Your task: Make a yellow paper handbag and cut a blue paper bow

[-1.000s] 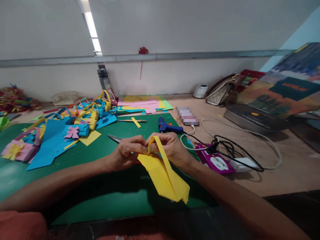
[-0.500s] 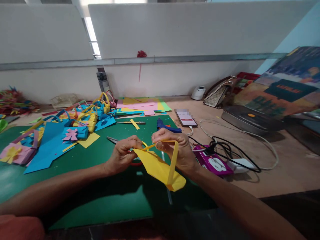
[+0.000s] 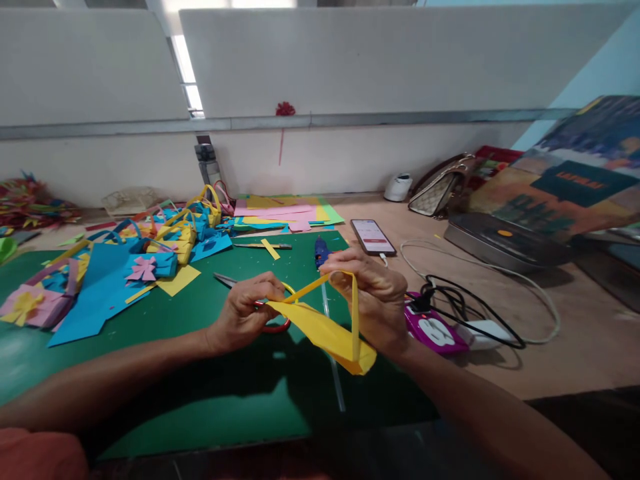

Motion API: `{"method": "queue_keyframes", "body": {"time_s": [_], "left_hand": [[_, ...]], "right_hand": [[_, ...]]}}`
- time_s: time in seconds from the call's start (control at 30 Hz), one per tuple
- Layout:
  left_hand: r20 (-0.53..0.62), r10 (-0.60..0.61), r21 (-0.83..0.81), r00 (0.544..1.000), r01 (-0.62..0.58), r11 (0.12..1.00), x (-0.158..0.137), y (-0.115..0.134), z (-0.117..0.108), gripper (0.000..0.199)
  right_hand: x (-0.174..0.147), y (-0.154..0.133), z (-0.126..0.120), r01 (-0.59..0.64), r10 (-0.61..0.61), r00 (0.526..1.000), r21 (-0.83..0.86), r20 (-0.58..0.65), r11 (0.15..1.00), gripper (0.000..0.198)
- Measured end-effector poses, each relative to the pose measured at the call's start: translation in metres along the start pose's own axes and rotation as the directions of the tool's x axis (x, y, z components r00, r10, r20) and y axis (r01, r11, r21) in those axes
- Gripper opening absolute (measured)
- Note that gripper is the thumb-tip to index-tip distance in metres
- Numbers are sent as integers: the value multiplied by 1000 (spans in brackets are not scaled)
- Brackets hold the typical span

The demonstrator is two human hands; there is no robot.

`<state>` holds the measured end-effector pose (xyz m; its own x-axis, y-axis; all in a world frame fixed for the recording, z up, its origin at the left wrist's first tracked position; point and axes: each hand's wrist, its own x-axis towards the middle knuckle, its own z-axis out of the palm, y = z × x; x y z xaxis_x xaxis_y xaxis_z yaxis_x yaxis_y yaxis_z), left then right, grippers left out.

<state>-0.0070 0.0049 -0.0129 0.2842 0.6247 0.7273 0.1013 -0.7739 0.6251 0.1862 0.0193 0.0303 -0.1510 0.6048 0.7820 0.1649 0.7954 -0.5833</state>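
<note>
My left hand (image 3: 247, 313) pinches one end of a folded yellow paper piece (image 3: 325, 330) above the green cutting mat (image 3: 200, 373). My right hand (image 3: 375, 297) holds a narrow yellow strip (image 3: 345, 280) that loops up from the paper's far end and back toward my left fingers. Red-handled scissors (image 3: 273, 323) lie on the mat just under my left hand, partly hidden by it. A blue glue gun (image 3: 321, 252) rests on the mat behind my right hand.
Finished paper baskets and blue and pink cut-outs (image 3: 115, 267) crowd the mat's left side. A phone (image 3: 373, 237), a purple power strip (image 3: 433, 328) with cables, a handbag (image 3: 440, 190) and a metal tray (image 3: 500, 240) sit on the wooden table at right. Coloured sheets (image 3: 285, 210) lie at the back.
The strip has been lifted off the folded paper and bent into a loop. My right hand has moved right and turned; the paper now lies flatter between both hands.
</note>
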Motion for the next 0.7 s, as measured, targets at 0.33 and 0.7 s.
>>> {"method": "queue_keyframes", "body": {"time_s": [0.33,0.7], "left_hand": [[21,2,-14,1000,-2,1000,0,2,1,13],[66,12,-56,998,-8,998,3,-2,-1,16]], "right_hand": [[1,10,-7,379,-380,923,-319,61,869,24],[0,14,10,99,-160,896,165,414,981,7]]}}
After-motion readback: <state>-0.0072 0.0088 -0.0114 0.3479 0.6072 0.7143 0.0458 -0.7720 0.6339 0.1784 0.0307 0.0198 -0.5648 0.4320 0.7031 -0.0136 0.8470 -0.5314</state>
